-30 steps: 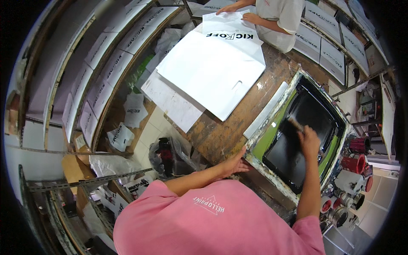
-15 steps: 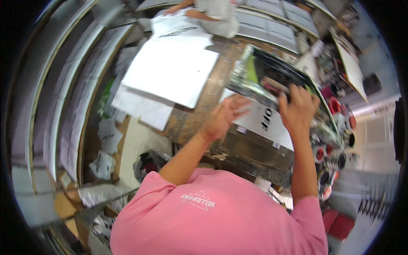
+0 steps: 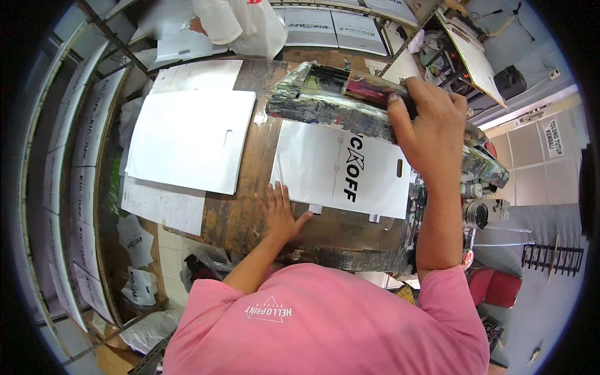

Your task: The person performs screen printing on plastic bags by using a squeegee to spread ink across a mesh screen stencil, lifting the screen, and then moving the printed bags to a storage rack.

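A white plastic bag [image 3: 312, 162] with black lettering and a die-cut handle hole lies flat on the worn wooden table [image 3: 240, 219]. My left hand [image 3: 279, 215] is open, fingers spread, pressed flat at the bag's near left corner. Above the bag's far edge, a paint-crusted screen printing frame [image 3: 331, 112] is raised and tilted. Inside it sits a squeegee [image 3: 369, 87] with a wooden handle and pinkish stains. My right hand [image 3: 431, 119] is closed over the squeegee's right end; its fingertips are partly hidden, and it may also bear on the frame.
A stack of white bags [image 3: 187, 140] lies on the table's left, on a smudged sheet [image 3: 162, 206]. Racks with printed bags [image 3: 87, 187] line the left. Across the table stands another person [image 3: 250, 28]. Ink cans [image 3: 476, 214] stand at the right, near a red chair [image 3: 494, 287].
The frame has swung up off the bag, baring more of its print. My left hand has come down flat by the bag's corner; my right has closed on the squeegee. The other person moved left.
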`<state>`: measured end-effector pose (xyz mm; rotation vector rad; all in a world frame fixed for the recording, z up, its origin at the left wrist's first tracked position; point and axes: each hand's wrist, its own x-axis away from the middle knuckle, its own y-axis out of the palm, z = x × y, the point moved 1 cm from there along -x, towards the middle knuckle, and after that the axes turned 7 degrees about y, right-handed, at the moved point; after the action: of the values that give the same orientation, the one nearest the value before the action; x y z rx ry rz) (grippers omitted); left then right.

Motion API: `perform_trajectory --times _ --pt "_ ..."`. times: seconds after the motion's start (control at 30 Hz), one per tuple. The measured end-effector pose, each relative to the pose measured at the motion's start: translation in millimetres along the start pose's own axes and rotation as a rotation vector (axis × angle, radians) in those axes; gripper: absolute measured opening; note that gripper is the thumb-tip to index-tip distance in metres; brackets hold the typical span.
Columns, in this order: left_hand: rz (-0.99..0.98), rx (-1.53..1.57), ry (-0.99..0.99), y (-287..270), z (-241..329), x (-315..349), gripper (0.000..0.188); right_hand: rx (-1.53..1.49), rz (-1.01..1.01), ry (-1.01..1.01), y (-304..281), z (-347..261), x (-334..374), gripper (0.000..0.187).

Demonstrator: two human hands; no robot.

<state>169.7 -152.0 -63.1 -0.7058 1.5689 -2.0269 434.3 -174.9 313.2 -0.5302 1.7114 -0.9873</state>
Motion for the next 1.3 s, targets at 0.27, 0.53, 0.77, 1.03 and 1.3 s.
perform_trajectory --times 0.27,0.53,0.77,1.03,1.3 --pt "0.414 0.470 0.134 -91 30 -59 0.068 -0.043 0.067 -0.015 1 8 -35 0.031" --pt "0.497 0.797 -0.086 -95 28 -41 0.048 -0.071 0.026 -0.007 -3 5 -14 0.031" --pt "0.523 0.865 -0.511 -27 -8 -56 0.048 -0.028 0.039 0.011 3 8 1 0.035" --pt "0.612 0.726 -0.351 -8 -20 -59 0.032 -0.049 0.045 0.006 2 6 12 0.040" --pt "0.706 0.365 -0.186 -19 -17 -51 0.025 -0.083 0.120 -0.025 2 6 11 0.041"
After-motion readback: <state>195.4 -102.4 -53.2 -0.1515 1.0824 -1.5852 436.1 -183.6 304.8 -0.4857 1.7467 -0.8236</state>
